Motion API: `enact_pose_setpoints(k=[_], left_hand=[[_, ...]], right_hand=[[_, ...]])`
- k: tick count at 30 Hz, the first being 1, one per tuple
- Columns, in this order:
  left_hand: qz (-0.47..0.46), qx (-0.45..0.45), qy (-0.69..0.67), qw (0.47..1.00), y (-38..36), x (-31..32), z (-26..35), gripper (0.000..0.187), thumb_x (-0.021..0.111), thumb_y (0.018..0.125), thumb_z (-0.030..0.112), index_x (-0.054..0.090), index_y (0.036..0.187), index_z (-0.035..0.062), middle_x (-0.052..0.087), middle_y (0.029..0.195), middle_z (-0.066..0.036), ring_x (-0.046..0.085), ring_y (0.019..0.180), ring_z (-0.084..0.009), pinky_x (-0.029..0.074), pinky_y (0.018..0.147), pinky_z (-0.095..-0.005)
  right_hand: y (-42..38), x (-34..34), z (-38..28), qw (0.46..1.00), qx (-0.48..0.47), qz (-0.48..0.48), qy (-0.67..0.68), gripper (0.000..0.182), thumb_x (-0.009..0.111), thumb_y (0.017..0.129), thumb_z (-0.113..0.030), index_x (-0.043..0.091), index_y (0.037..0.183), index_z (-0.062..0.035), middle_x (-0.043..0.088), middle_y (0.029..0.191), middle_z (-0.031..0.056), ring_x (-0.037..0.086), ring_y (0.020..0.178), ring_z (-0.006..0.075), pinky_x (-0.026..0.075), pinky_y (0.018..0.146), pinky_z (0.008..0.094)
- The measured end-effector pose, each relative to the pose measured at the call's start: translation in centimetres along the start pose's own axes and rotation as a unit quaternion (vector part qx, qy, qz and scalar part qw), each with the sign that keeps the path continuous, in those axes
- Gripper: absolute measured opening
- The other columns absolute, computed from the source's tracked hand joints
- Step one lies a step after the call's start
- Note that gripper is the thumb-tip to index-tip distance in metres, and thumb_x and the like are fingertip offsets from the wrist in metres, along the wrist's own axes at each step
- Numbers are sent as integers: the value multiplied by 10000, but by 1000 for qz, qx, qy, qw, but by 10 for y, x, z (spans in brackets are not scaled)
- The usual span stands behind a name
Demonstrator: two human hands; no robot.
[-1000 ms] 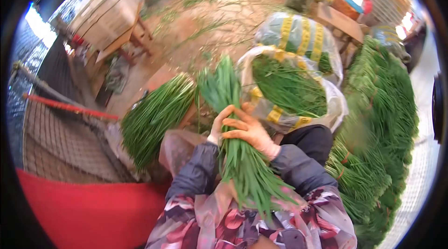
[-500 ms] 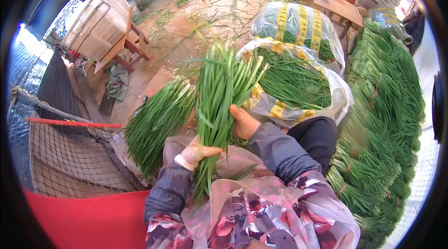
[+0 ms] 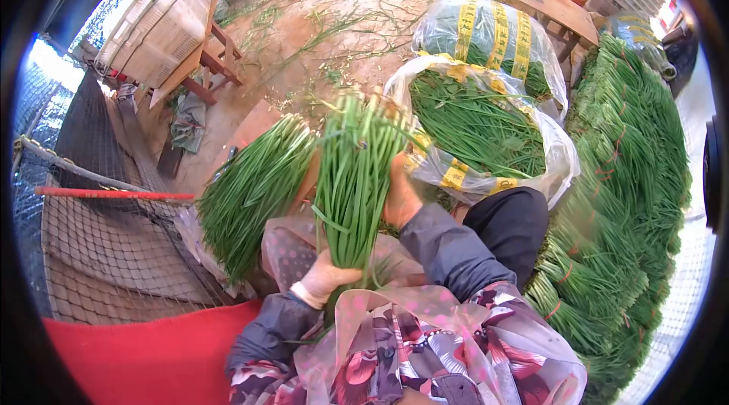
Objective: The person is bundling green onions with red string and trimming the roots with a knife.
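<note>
A thick bunch of long green stalks (image 3: pixel 351 192) is held upright in front of my lap, pale root ends up. My left hand (image 3: pixel 326 277) wraps round its lower, leafy part. My right hand (image 3: pixel 399 196) presses on its right side near the pale ends; its fingertips are hidden behind the stalks. Just left of the bunch, a loose pile of the same stalks (image 3: pixel 258 185) lies on a board (image 3: pixel 257 125). To the right stands an open plastic bag (image 3: pixel 558 148) with yellow tape, full of green stalks.
Behind the open bag is a filled, taped bag (image 3: pixel 471 33). Many tied bundles (image 3: pixel 630 177) are heaped along the right. A crate (image 3: pixel 156 33) rests on a wooden stand (image 3: pixel 209 63) at upper left. Red cloth (image 3: pixel 152 355) and netting (image 3: pixel 114 253) lie at lower left.
The bunch stands straighter, its pale ends more even and gathered. My right hand has moved slightly up and right along it, my left hand slightly down.
</note>
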State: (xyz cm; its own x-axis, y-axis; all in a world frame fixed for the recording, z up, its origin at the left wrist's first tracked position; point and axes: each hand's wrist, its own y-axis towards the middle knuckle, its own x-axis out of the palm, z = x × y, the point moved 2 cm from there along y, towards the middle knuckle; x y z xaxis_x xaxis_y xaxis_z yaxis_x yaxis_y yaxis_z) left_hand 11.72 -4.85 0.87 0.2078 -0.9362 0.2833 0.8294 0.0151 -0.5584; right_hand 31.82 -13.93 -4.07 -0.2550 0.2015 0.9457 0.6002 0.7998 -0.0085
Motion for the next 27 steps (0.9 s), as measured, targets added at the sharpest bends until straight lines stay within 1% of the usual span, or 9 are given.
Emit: enact_pose_setpoints(k=[4,8,9,14,16,21,22,24,27], left_hand=[[28,-5,132,991,-29,-32,14,463,728,743,-15,579,1179,30,651,962,-35,619,744,-120,509,647,-263],[40,-6,169,985,-49,-47,11,525,713,744,-34,523,1229,32,634,945,-37,611,690,-123,510,605,-269],[49,-5,158,986,-53,-47,9,558,719,734,-20,499,1245,21,631,948,-48,609,686,-126,511,596,-278],[62,-33,117,991,-58,-55,2,615,738,712,11,466,1263,5,626,933,-62,603,675,-124,504,594,-283],[65,1,132,989,-70,-61,-12,613,729,714,1,470,1269,22,627,944,-53,595,669,-122,498,593,-275],[155,-17,156,975,-89,-74,-21,605,712,721,31,489,1284,51,670,967,-88,645,712,-181,517,636,-312],[156,-16,155,975,-83,-81,-24,605,712,721,31,489,1284,51,670,967,-88,645,712,-181,517,636,-312],[208,235,500,807,-70,-88,-18,593,696,724,101,493,1281,70,672,941,-186,675,759,-303,530,646,-377],[268,189,554,765,-62,-92,-24,599,693,732,160,482,1288,97,649,864,-218,638,778,-399,517,643,-456]], right_hand=[[31,-11,-37,998,-42,-19,50,875,608,744,-704,504,1298,-35,597,1230,148,594,1107,289,490,953,493],[53,-27,-38,978,31,11,207,408,531,958,-388,610,1137,-29,655,1112,150,639,1005,294,529,868,500],[47,-15,-43,988,58,122,76,272,503,979,-250,628,1080,-29,681,1007,128,659,924,275,545,826,476],[57,-37,-50,926,-13,307,-218,265,644,882,-273,668,1001,-38,605,826,57,579,686,226,508,630,398],[52,-97,-97,922,-160,297,-189,273,697,815,-271,685,1013,-84,586,846,55,563,769,208,462,723,403],[9,-181,-218,931,-174,255,-194,298,650,859,-279,654,1091,-92,510,762,8,464,656,140,429,672,361],[1,-136,-189,905,-150,274,-287,394,623,880,-373,616,1134,-72,561,825,31,450,598,120,389,574,305],[-10,-71,-121,913,36,190,-359,588,575,857,-539,526,1253,-107,530,1092,107,478,641,113,406,600,308],[-31,-8,-22,928,167,38,-330,742,554,846,-661,449,1354,-130,519,1337,142,549,758,117,452,654,313]])
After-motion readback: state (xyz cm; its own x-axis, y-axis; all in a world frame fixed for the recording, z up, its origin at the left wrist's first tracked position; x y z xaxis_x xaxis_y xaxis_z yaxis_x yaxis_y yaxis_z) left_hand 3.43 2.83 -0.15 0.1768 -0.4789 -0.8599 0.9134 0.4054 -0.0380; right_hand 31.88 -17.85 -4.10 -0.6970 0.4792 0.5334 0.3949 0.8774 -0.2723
